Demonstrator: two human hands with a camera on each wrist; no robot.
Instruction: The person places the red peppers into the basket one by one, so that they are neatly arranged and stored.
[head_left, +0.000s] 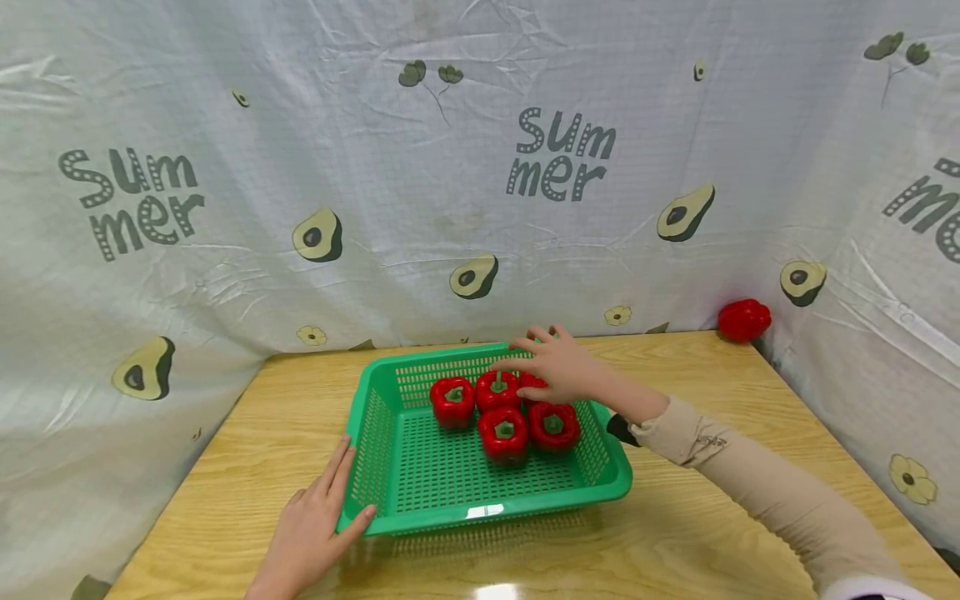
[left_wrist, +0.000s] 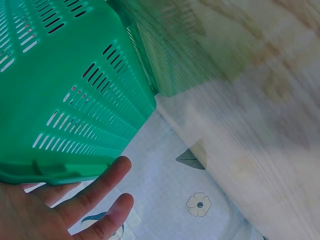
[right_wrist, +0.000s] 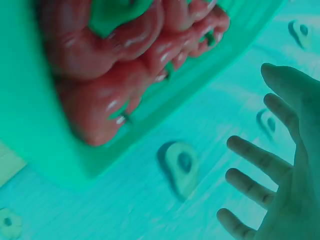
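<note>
A green plastic basket (head_left: 480,517) with slotted walls holds several red bell peppers (head_left: 504,435), grouped toward its right side with green stems upward. My left hand (head_left: 309,523) lies at the basket's near left corner, its fingers along the outside and the thumb at the rim. Those fingers (left_wrist: 102,182) look straight and spread in the left wrist view. Over the back right of the basket hovers my right hand (head_left: 558,367), partly covering one pepper. The right wrist view shows this hand's fingers (right_wrist: 260,160) spread, with nothing between them.
The basket stands on a wooden table (head_left: 247,450). One more red bell pepper (head_left: 744,321) lies at the table's far right corner, beside the cloth. A white cloth (head_left: 390,167) printed with avocados and lettering hangs behind the table and along both sides.
</note>
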